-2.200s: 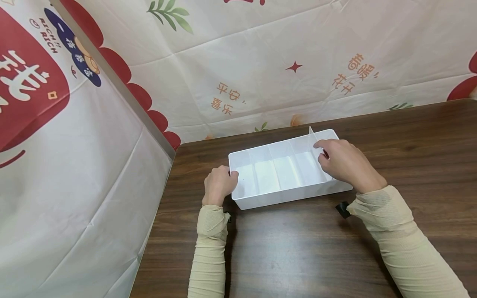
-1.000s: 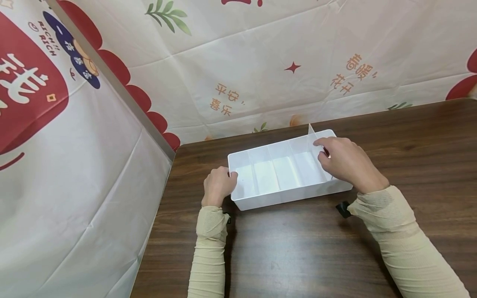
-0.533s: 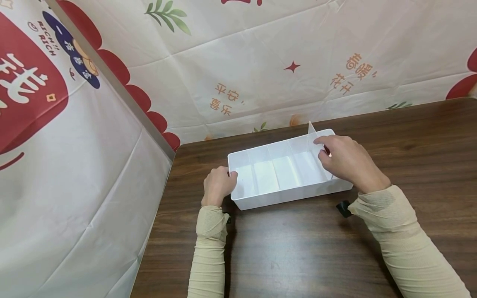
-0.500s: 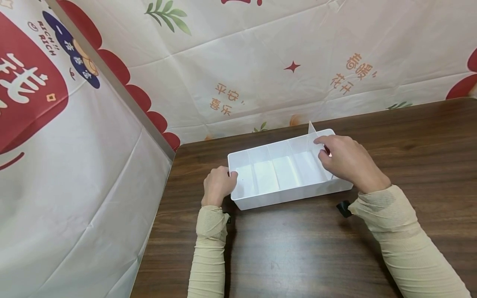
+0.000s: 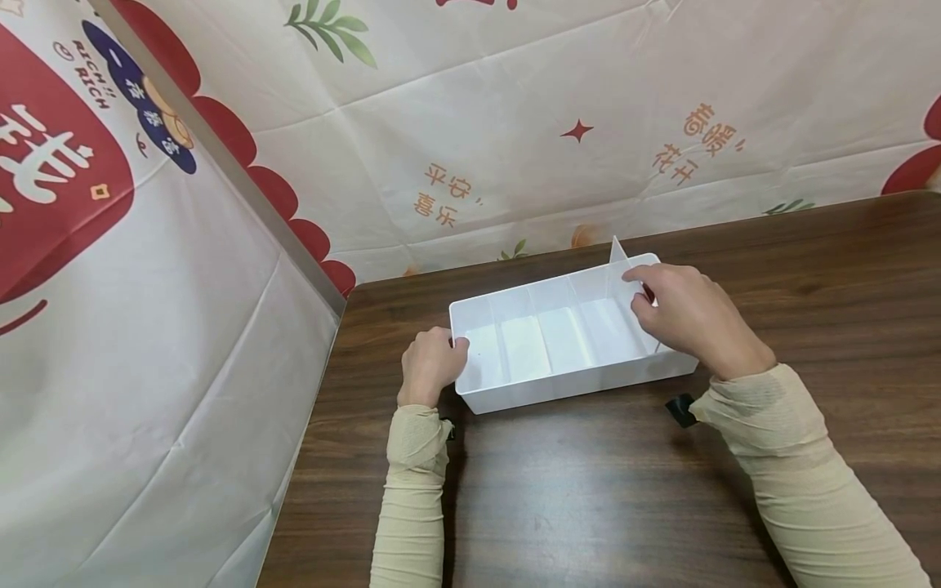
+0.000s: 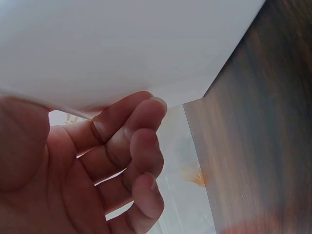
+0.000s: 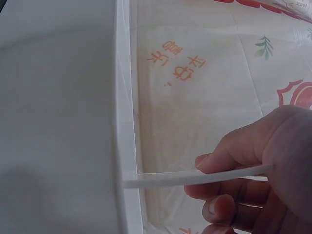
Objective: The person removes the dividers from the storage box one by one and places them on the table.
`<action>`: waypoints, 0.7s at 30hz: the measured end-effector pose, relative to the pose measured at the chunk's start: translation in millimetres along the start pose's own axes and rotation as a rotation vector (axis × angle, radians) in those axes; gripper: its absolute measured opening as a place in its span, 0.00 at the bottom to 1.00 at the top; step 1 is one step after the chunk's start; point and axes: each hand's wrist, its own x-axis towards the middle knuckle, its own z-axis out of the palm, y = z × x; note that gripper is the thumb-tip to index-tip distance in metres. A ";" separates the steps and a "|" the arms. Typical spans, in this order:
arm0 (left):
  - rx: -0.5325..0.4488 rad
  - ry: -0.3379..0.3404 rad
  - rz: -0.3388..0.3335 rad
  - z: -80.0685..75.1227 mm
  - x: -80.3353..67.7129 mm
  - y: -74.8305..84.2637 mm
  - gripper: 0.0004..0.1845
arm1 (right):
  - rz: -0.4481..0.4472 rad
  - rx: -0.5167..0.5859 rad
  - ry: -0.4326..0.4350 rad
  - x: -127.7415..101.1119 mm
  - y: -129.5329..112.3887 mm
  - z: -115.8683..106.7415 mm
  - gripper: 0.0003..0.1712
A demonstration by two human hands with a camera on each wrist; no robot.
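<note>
Fingers [image 7: 212,189] closed in a pinch, the right hand [image 5: 691,314] holds a divider [image 7: 165,183] crosswise near the right end of the box [image 5: 581,385], its corner above the far rim; the left hand [image 5: 430,363] grips the left end, probably steadying the box, table [image 5: 559,490] beneath

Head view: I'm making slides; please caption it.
Left hand grips white rectangular plastic tray; right hand pinches flat translucent plastic divider.

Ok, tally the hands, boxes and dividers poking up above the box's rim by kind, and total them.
Hands: 2 (left hand on the box's end, right hand pinching the divider)
Boxes: 1 (white box)
Dividers poking up: 1 (raised divider)
Total: 4
</note>
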 end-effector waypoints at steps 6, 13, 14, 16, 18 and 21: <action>0.006 -0.001 -0.006 -0.6 0.5 0.1 0.23 | -0.003 0.009 0.003 0.2 0.2 -1.4 0.21; 0.014 -0.006 -0.012 0.2 0.1 -0.4 0.23 | -0.012 0.016 0.018 -1.0 0.1 -2.3 0.21; 0.015 -0.006 -0.011 0.3 0.1 -0.5 0.23 | -0.016 0.016 0.022 -1.2 0.2 -2.2 0.21; 0.015 -0.005 -0.010 0.3 0.0 -0.5 0.23 | -0.024 0.016 0.031 -1.3 0.1 -2.3 0.21; 0.017 -0.005 -0.009 0.4 0.3 -0.4 0.23 | -0.026 0.015 0.038 -1.6 0.0 -2.7 0.21; 0.019 -0.004 -0.007 0.3 0.4 -0.3 0.23 | -0.032 0.013 0.051 -2.0 0.5 -3.2 0.21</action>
